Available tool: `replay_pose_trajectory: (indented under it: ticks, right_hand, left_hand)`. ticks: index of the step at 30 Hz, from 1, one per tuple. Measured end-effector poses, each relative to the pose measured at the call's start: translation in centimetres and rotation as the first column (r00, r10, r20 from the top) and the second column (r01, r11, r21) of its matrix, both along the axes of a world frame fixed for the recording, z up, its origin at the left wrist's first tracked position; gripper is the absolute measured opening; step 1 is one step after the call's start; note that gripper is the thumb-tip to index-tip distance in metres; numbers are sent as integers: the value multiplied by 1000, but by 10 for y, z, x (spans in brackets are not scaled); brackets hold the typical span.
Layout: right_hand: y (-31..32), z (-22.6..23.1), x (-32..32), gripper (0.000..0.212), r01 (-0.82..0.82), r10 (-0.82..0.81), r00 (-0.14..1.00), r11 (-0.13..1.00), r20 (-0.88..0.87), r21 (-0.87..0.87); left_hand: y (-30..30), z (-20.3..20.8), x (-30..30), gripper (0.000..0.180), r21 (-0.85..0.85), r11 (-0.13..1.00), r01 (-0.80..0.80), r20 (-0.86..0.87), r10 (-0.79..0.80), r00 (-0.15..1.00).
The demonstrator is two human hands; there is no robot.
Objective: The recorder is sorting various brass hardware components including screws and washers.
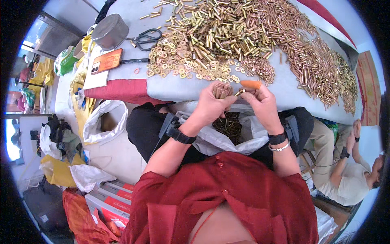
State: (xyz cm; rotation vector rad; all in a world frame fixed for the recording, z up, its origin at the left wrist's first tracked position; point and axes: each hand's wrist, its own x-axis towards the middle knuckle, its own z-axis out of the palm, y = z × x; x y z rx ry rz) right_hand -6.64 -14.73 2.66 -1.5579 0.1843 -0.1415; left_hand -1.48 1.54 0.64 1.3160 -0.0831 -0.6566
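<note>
My left hand (210,106) is closed round a bundle of short copper-coloured tubes (222,90), their ends pointing away from me. Thumb and fingers of my right hand (262,105) pinch a small brass tube (240,92) close to my left thumb. One right finger wears an orange finger cot (250,84). Both hands are at the table's near edge, above an open white sack (256,140) in my lap. Dark brass-coloured tubes (229,129) lie inside that sack. Just beyond my hands, flat brass washers (191,69) and small copper-coloured rings (260,69) are spread on the table.
Heaps of brass tubes (227,32) and copper-coloured tubes (313,73) cover the table (134,87). Black-handled scissors (147,39), a metal pot (109,31) and an orange phone (106,61) lie left. Another white sack (103,134) stands on the floor; a person (345,179) sits right.
</note>
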Motion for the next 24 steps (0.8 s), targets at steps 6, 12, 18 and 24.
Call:
replay_pose_trajectory:
  ticks: [6,12,18,24]
  right_hand:
    - [-6,10,-1,19,-83,125,990,873,57,-481]
    - [-3,10,-2,20,28,187,952,736,243,-677]
    - [0,12,4,18,21,75,984,851,163,-524]
    - [-8,3,10,15,27,175,950,780,260,-625]
  left_hand:
    - [0,-7,-1,25,121,992,-27,318,-13,948]
    - [3,-1,0,23,27,999,30,73,-32,997]
    - [4,3,2,19,44,999,12,146,-19,989]
    - [1,8,1,20,25,999,-35,186,30,982]
